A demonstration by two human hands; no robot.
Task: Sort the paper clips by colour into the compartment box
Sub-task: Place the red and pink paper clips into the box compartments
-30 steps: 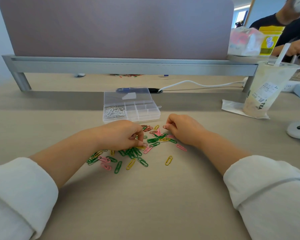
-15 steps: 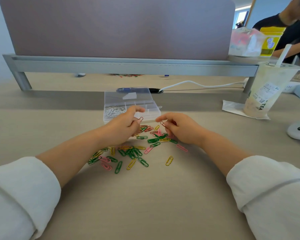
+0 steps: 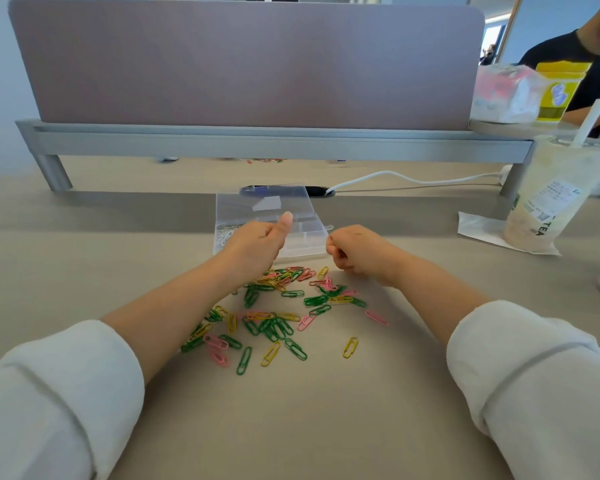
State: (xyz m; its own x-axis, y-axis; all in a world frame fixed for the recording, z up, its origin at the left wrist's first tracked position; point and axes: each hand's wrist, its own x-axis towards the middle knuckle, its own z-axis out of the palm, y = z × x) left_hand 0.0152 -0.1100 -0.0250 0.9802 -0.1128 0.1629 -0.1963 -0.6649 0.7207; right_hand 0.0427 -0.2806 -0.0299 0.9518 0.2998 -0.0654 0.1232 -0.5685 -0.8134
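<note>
Head view, sorting in progress. Box [image 3: 309, 242] sits on the table [image 3: 291, 427] just behind the clips [image 3: 278, 317], lid tipped back; placed close, I judge, so each drop is a short reach. Its far-left compartment holds white clips [image 3: 223, 234]; the other compartments that show look empty, though the left hand covers part of them. Loose clips, green, yellow, pink and a few red, lie scattered between the two forearms, none of these colours visibly boxed yet, so the task looks early. Left hand [image 3: 257, 244] is over the box, thumb [image 3: 285, 218] straight and raised, other fingers hidden beneath the palm: cannot tell whether they grip a clip. The pose suits a drop into a middle compartment. Right hand [image 3: 352, 252] is just beside the box's front right corner, above the pile's far edge, fingers curled in with thumb against forefinger, as for a pinch; whether a clip is in it cannot be told. Cup [image 3: 548, 202] stands well apart at right.
</note>
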